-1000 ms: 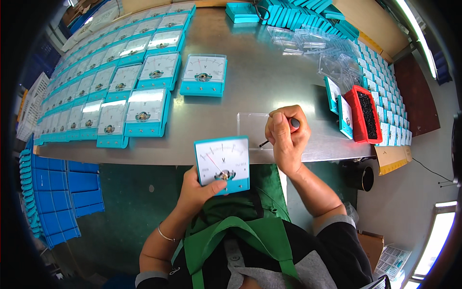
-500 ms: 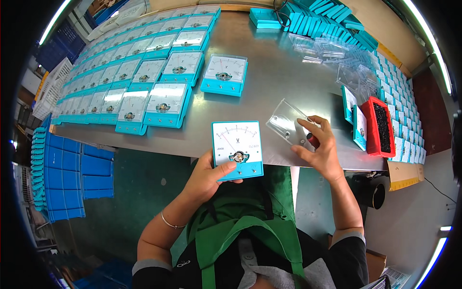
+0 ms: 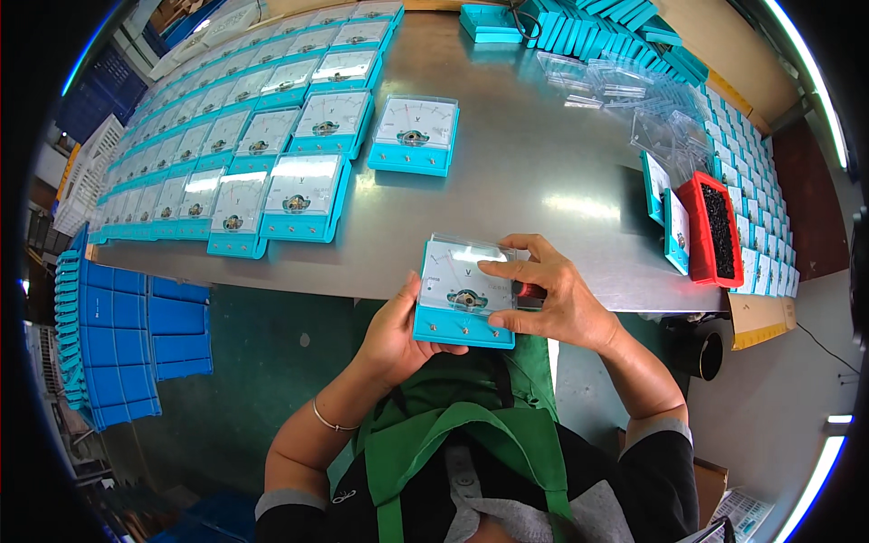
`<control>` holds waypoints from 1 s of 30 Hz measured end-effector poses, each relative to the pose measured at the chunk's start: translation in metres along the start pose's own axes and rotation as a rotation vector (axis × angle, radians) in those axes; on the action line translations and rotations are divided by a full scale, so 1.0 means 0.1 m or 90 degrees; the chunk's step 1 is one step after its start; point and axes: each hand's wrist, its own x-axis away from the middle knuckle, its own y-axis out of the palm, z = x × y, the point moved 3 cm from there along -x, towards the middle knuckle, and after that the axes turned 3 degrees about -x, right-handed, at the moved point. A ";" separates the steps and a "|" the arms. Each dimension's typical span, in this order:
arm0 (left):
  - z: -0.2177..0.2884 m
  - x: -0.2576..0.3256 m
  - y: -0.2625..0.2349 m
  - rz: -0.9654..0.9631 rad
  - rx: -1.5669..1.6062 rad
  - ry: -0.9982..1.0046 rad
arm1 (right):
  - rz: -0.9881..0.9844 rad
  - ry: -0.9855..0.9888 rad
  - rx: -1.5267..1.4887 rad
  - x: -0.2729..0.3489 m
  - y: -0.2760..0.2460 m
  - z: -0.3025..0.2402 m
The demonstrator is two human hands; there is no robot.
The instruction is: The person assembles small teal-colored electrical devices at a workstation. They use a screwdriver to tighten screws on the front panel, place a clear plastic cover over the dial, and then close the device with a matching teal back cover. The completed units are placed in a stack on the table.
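Note:
My left hand (image 3: 389, 337) grips the left edge and underside of a teal panel meter (image 3: 463, 333), with a white dial and a needle, above the table's front edge. A clear plastic cover (image 3: 472, 262) lies over the dial. My right hand (image 3: 566, 297) is closed around the cover's right side, index finger on the face and thumb near the lower edge. Tucked in that same hand is a small red-handled tool (image 3: 531, 290); its working end is hidden. Beyond the meter, a single covered meter (image 3: 415, 136) sits on the metal table (image 3: 516, 154).
Rows of covered meters (image 3: 303, 195) fill the table's left side. At the back right are stacked teal cases (image 3: 579, 36) and loose clear covers (image 3: 615, 86). A red bin (image 3: 715, 231) of small black parts stands right, beside two meters (image 3: 675, 231) and many dial units (image 3: 765, 262).
My right hand has brought the clear cover from above the table leftward onto the meter's dial. The meter has shifted slightly right and tilted in my left hand.

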 end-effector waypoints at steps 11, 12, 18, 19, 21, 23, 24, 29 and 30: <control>0.01 0.08 0.04 0.114 -0.227 0.079 | 0.112 -0.012 -0.026 0.19 0.03 -0.11; 0.03 0.11 0.05 0.104 -0.218 0.079 | 0.141 0.028 -0.085 0.23 0.04 -0.04; 0.03 0.16 0.22 0.047 -0.194 0.041 | 0.023 0.118 -0.424 0.29 0.56 0.31; 0.03 0.15 0.24 0.044 -0.178 0.033 | 0.034 0.121 -0.458 0.28 0.60 0.31; 0.02 0.15 0.26 0.043 -0.148 0.017 | 0.049 0.127 -0.531 0.27 0.65 0.28; -0.02 0.15 0.27 0.038 -0.152 0.005 | 0.052 0.118 -0.539 0.31 0.65 0.30; -0.04 0.15 0.27 0.034 -0.154 -0.002 | 0.061 0.122 -0.546 0.33 0.64 0.30; -0.09 0.10 0.37 0.019 -0.148 0.003 | 0.113 0.120 -0.533 0.47 0.63 0.32; -0.10 0.09 0.39 0.019 -0.151 0.000 | 0.128 0.122 -0.549 0.49 0.64 0.30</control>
